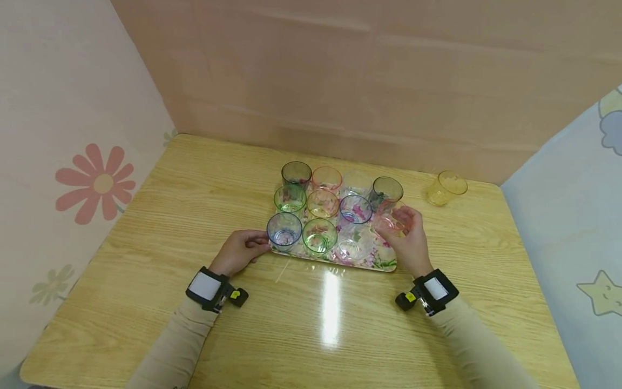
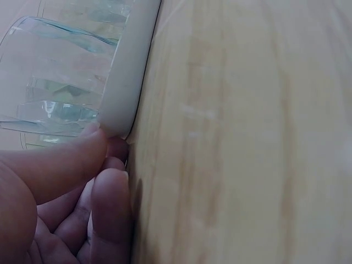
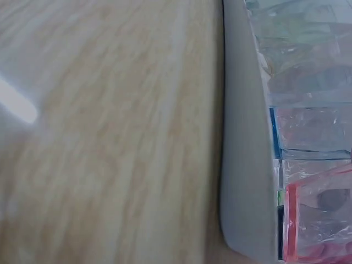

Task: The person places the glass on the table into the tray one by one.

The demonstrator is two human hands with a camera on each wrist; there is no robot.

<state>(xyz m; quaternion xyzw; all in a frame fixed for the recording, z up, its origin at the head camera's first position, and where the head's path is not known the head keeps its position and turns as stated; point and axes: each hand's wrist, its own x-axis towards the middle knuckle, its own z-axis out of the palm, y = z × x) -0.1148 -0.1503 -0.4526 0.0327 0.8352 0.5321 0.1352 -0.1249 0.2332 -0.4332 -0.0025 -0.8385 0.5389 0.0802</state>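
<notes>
A flowered tray [image 1: 381, 258] carries several clear tinted cups in rows. My left hand [image 1: 241, 250] pinches the tray's front left corner, thumb on top and curled fingers at the edge, as the left wrist view shows. Right beside that thumb stands a blue-rimmed cup [image 1: 284, 229]. On the tray's right side my right hand [image 1: 410, 240] grips a pink cup [image 1: 389, 220] between thumb and fingers. Just behind it is a dark grey cup [image 1: 387, 189]; to its left, a purple-blue cup [image 1: 356, 209]. In the right wrist view the pink cup [image 3: 324, 217] shows at the lower right.
A yellow cup [image 1: 447, 189] stands on the wooden table [image 1: 291, 324] at the back right, off the tray. A clear cup [image 1: 352, 243] and a green cup [image 1: 319, 236] are in the front row. Walls border the table at the back and both sides.
</notes>
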